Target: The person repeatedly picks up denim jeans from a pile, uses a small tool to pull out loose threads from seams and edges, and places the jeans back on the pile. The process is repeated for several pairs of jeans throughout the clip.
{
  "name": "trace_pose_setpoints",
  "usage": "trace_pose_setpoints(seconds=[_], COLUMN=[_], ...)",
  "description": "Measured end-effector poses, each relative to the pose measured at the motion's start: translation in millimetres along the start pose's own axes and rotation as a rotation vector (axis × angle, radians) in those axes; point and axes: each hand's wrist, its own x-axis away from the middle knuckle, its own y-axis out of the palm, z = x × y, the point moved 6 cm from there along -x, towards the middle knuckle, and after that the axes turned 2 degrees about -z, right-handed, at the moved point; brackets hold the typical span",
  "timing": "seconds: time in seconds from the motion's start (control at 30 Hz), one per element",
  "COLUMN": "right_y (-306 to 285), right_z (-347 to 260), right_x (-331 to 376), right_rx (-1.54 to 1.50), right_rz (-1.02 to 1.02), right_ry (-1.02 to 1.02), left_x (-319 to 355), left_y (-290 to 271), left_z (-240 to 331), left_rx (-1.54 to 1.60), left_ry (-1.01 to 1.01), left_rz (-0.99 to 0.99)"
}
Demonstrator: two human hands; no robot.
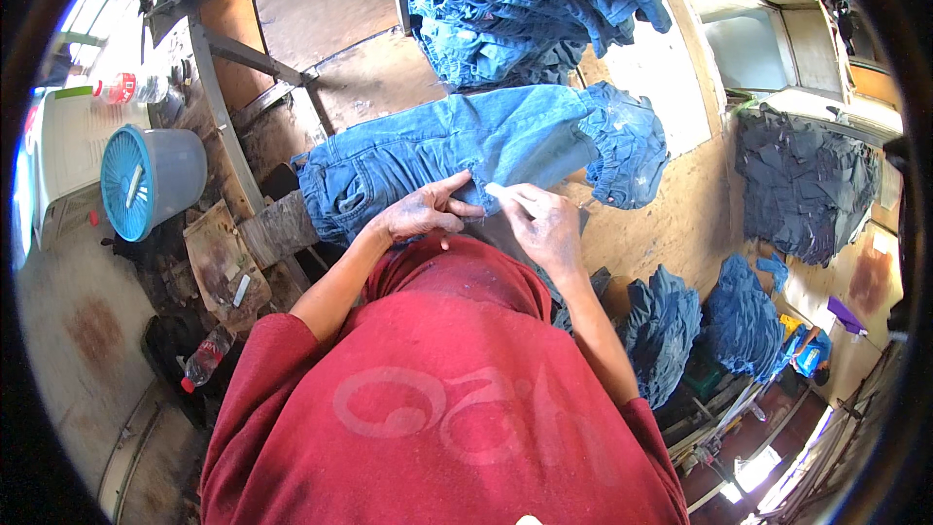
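Fingers of left hand (423, 214) pinch the lower edge of the blue jeans (457, 151), pulling the denim flat over a wooden support (277, 227) for working. Right hand (544, 224) is closed around a small whitish tool (498, 192), tip at the pinched spot.

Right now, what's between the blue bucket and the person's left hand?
In the head view, the waist end of the blue jeans and a wooden block lie between the blue bucket and the left hand.
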Motion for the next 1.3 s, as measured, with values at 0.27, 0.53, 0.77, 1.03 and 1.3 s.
trace_pose_setpoints(seconds=[0.27,0.53,0.77,1.03,1.3], right_y=[4,-16,-17,-22,-51], right_z=[3,1,11,12,66], right_x=[-18,-31,-33,-48,-52], right_rx=[0.19,0.381,0.494,0.519,-0.134], right_rz=[-0.288,-0.219,-0.313,-0.283,-0.233], right_ry=[-0.018,0.051,0.106,0.048,0.36], left_x=[-2,-5,-4,-4,52], left_y=[1,0,0,9,29], left_z=[-1,-3,-3,6,85], left_rx=[-0.006,-0.017,-0.061,-0.131,-1.277], left_ry=[0.028,0.076,0.043,0.064,0.431], left_rz=[0.0,0.003,0.078,0.157,0.954])
